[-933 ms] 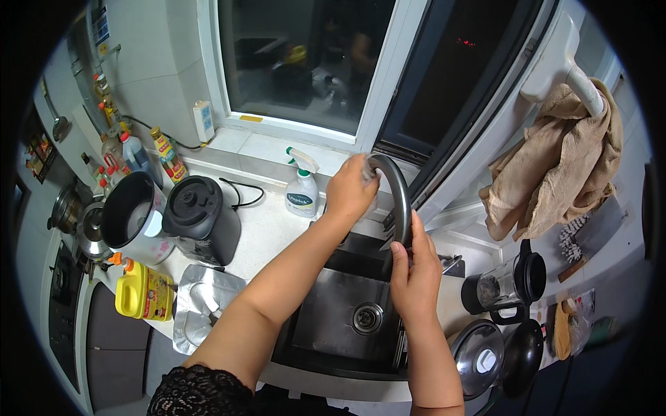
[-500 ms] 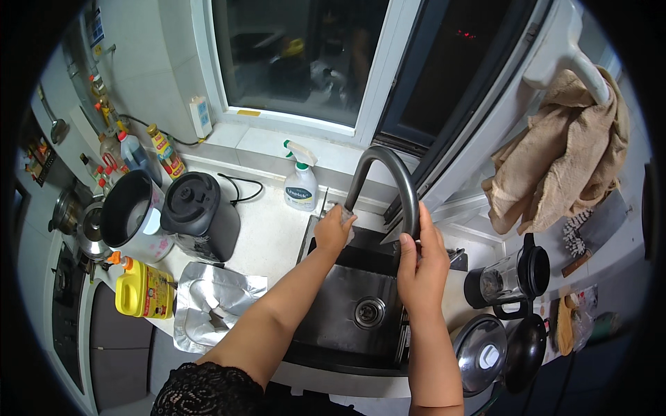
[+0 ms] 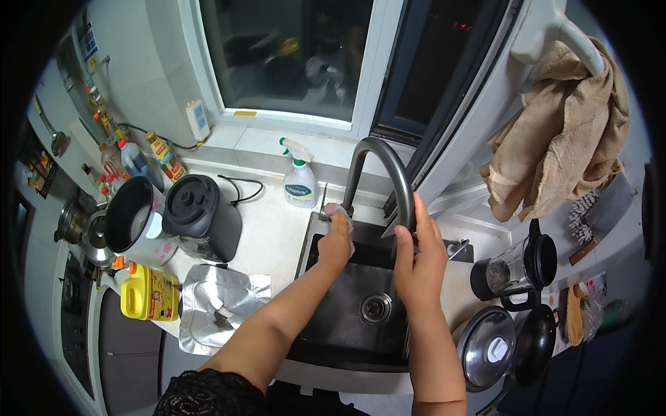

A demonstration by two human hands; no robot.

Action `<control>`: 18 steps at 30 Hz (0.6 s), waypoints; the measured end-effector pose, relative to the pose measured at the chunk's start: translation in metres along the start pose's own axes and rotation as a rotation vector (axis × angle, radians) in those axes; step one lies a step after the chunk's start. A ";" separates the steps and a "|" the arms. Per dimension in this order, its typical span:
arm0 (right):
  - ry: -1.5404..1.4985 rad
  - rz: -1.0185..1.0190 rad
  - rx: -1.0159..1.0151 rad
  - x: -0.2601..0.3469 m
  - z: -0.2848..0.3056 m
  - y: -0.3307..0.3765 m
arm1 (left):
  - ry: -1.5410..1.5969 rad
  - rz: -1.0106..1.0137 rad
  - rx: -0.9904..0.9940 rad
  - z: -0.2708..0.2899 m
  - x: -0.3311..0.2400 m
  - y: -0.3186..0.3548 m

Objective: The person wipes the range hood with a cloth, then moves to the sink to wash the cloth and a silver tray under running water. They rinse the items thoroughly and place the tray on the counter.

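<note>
A tall dark arched faucet [image 3: 378, 156] rises behind the steel sink [image 3: 347, 326]. My left hand [image 3: 336, 239] presses a small pale cloth [image 3: 338, 212] against the base of the faucet, at the sink's back rim. My right hand [image 3: 418, 256] grips the faucet's spout end, fingers wrapped around it above the basin. The drain [image 3: 375, 308] shows in the sink bottom below both hands.
On the counter left of the sink: a spray bottle [image 3: 300, 184], a black cooker [image 3: 201, 215], an open pot [image 3: 134, 222], a yellow jug [image 3: 147, 295], crumpled foil [image 3: 218, 305]. To the right: a blender jar [image 3: 517, 267], a lid [image 3: 488, 347], a black pan [image 3: 535, 343]. A brown towel [image 3: 562, 149] hangs upper right.
My left hand has slid from the top of the faucet's arch down to its base with the cloth. My right hand stays on the spout end.
</note>
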State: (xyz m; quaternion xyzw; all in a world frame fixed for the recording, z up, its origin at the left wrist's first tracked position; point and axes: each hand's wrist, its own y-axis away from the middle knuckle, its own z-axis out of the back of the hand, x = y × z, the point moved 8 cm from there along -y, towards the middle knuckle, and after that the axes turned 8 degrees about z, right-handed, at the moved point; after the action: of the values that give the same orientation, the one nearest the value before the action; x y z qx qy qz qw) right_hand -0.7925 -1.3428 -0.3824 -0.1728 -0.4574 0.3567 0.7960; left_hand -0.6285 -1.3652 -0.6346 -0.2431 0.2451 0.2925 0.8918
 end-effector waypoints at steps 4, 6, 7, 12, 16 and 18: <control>-0.025 -0.028 -0.001 -0.004 0.004 0.001 | -0.089 -0.278 0.022 0.006 -0.006 0.020; -0.027 -0.036 -0.003 -0.003 0.005 0.000 | -0.112 -0.424 0.012 0.019 -0.039 0.003; -0.042 -0.043 0.005 -0.005 0.000 0.002 | -0.136 -0.486 0.011 0.021 -0.045 -0.004; -0.021 0.024 -0.031 -0.003 0.001 0.002 | -0.505 -0.630 0.065 -0.008 -0.042 -0.008; -0.045 0.033 -0.041 -0.006 0.005 0.005 | -0.446 -0.636 0.068 0.005 -0.023 0.009; -0.069 0.021 -0.029 -0.009 0.003 0.005 | -0.450 -0.619 0.088 0.012 -0.027 0.009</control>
State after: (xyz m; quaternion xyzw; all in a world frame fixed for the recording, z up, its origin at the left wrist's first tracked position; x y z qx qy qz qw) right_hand -0.7999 -1.3462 -0.3900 -0.1770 -0.4878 0.3642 0.7733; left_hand -0.6503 -1.3626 -0.6121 -0.1965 -0.0293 0.0447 0.9790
